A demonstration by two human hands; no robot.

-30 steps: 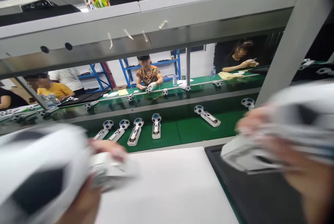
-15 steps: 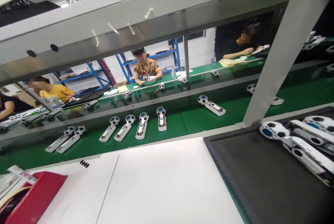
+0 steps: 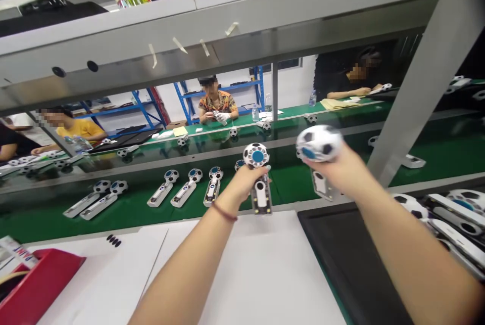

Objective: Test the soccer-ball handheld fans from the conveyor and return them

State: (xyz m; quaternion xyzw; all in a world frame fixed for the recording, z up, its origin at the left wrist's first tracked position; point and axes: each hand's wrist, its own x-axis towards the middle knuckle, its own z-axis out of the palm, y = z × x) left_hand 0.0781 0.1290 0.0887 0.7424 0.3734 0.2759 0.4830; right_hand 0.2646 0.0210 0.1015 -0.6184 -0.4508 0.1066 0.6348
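Note:
Both hands are raised over the green conveyor belt (image 3: 132, 214), each with a football-headed handheld device in it. My left hand (image 3: 244, 183) is closed around the neck of one device (image 3: 261, 196). Its black-and-white ball head has a blue disc, and its open-sided handle points down toward me. To the right, my right hand (image 3: 337, 166) is closed on a second football-headed device (image 3: 318, 143), slightly blurred, with its handle hanging below. The right-hand fingers are partly hidden behind that device.
Several similar devices (image 3: 184, 193) lie on the belt to the left. More devices (image 3: 454, 234) lie at right beside a black tray (image 3: 341, 244). White sheets (image 3: 250, 264) cover the near table, with a red box (image 3: 41, 279) at left. A slanted metal post (image 3: 413, 77) stands right; co-workers sit opposite.
Both my hands have come into view, each now holding a football-headed device. Two devices have gone from their places on the belt. The camera view has shifted slightly.

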